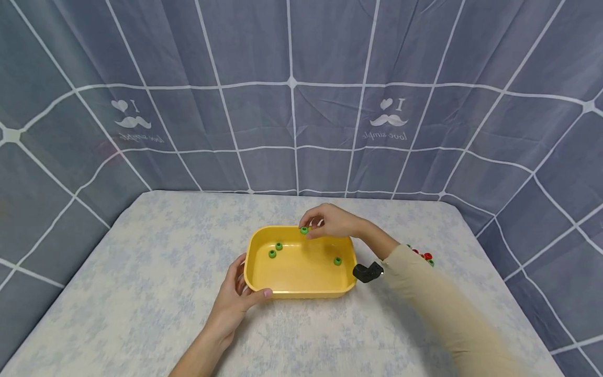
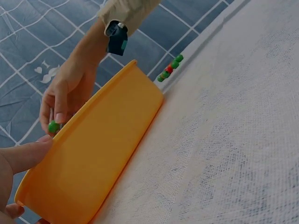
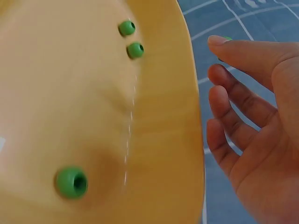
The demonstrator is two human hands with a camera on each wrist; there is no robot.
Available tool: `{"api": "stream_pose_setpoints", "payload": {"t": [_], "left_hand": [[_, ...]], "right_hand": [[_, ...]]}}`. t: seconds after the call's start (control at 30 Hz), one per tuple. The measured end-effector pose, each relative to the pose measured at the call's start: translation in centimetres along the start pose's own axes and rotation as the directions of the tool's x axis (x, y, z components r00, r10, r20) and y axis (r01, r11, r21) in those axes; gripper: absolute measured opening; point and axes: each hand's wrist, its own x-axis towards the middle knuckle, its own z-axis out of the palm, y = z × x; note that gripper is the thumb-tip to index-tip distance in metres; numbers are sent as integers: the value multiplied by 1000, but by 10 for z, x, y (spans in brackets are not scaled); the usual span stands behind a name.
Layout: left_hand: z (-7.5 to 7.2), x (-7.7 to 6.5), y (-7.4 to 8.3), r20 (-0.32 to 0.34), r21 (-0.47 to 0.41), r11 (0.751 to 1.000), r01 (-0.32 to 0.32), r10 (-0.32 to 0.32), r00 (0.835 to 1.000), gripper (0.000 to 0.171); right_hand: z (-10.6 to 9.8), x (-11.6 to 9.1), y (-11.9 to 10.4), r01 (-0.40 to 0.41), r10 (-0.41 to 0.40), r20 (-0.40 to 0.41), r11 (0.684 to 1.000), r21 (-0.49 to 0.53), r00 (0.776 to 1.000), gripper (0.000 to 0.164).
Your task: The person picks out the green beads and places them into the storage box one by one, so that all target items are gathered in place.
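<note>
My left hand (image 1: 235, 298) grips the left front corner of a yellow tray (image 1: 301, 294), its thumb over the rim. In the left wrist view the thumb lies along the top edge of the tray's outer wall. Over the tray's back rim, my right hand (image 1: 330, 221) pinches a green bead (image 1: 303, 230) between thumb and index finger. The right wrist view shows the other fingers loosely bent, with the held bead mostly hidden behind the thumb. Inside the tray lie a green bead (image 1: 279, 246) and another green bead (image 1: 272, 254) at left, plus a third green bead (image 1: 337, 261) at right.
To the right of the tray, several red beads (image 1: 427, 256) and green beads (image 2: 179, 58) lie together on the patterned tablecloth (image 1: 155, 272), partly behind the right sleeve. A black wrist device (image 1: 368, 272) hangs by the tray's right rim. A grey-blue curtain (image 1: 264, 120) surrounds the table.
</note>
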Motion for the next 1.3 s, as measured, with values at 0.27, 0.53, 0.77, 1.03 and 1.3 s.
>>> {"api": "stream_pose_setpoints", "payload": {"t": [0.27, 0.53, 0.77, 1.03, 1.3], "left_hand": [[-1, -1, -2, 17, -6, 1000, -4, 4, 1000, 105], [-3, -1, 0, 22, -1, 1000, 6, -6, 1000, 105], [-1, 0, -1, 17, -8, 1000, 5, -4, 1000, 104], [1, -1, 1, 17, -9, 1000, -12, 12, 1000, 105], [1, 0, -1, 7, 13, 1000, -9, 9, 1000, 106]], "right_hand": [[16, 26, -13, 83, -83, 28, 996, -13, 996, 22], [31, 46, -24, 100, -99, 38, 994, -35, 994, 28], [30, 45, -24, 85, -84, 10, 994, -68, 996, 29], [19, 29, -16, 54, -54, 5, 996, -64, 999, 26], [6, 8, -5, 21, -23, -27, 998, -64, 999, 26]]}}
